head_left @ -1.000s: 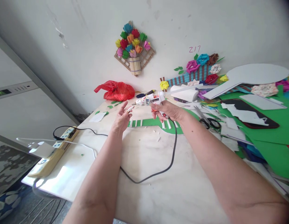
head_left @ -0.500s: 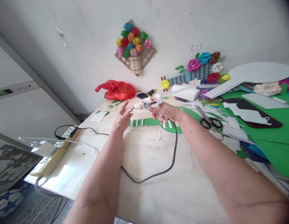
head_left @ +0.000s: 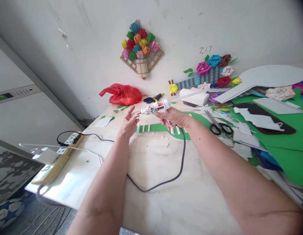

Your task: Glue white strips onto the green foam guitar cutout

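Observation:
My right hand (head_left: pixel 174 118) is wrapped round a white hot glue gun (head_left: pixel 155 107) smeared with colour, a long clear glue stick (head_left: pixel 184 95) jutting from its back. The gun's nozzle points left at my left hand (head_left: pixel 128 124). There, the thumb and a finger pinch a small white strip (head_left: pixel 137 115) at the nozzle tip; whether the two touch I cannot tell. Beneath the hands lies a green guitar-shaped cutout (head_left: pixel 197 119) with several white strips across it. Part of it is hidden by my right hand.
A black cord (head_left: pixel 163 182) loops over the table. At left sits a power strip (head_left: pixel 53 166) with plugs. Scissors (head_left: pixel 219 126) lie right, beside paper scraps and green sheets (head_left: pixel 288 137). Behind are a red plastic bag (head_left: pixel 123 94), pliers-like tools (head_left: pixel 153 98) and paper flowers (head_left: pixel 202 68).

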